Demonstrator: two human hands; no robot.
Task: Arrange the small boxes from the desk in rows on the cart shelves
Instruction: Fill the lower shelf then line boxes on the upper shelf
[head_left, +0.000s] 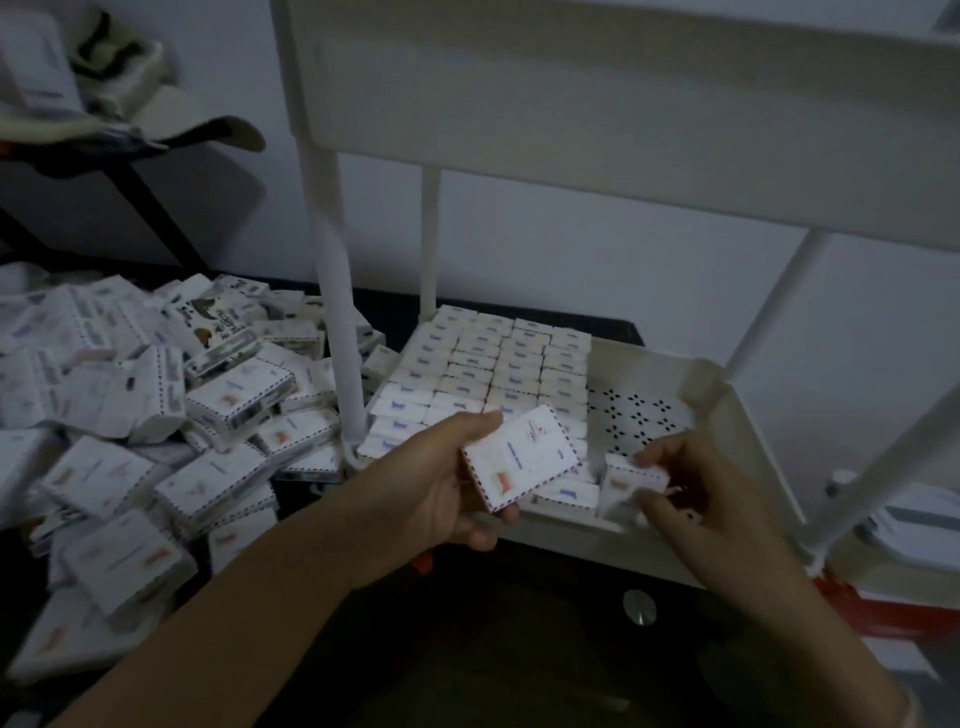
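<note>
A: Your hands, what do they hold?
B: My left hand (441, 483) grips a box (519, 457), kept ready, I think. My right hand (691, 488) pinches a second box (631, 480) on edge, so that it joins the rows (493, 364) on the shelf (561, 538).
A: Is there room?
B: Yes, bare floor beyond my right hand; the rim is close under it. The pile (156, 415) lies left of my left hand.

boxes (156, 405) are lying piled on the bench (389, 306) at the left. the cart (337, 312) is standing right of them, rows (493, 364) filling its shelf's (727, 395) left and back. the left hand (447, 483) and right hand (691, 493) are each holding a box (519, 457) over the near rim.
</note>
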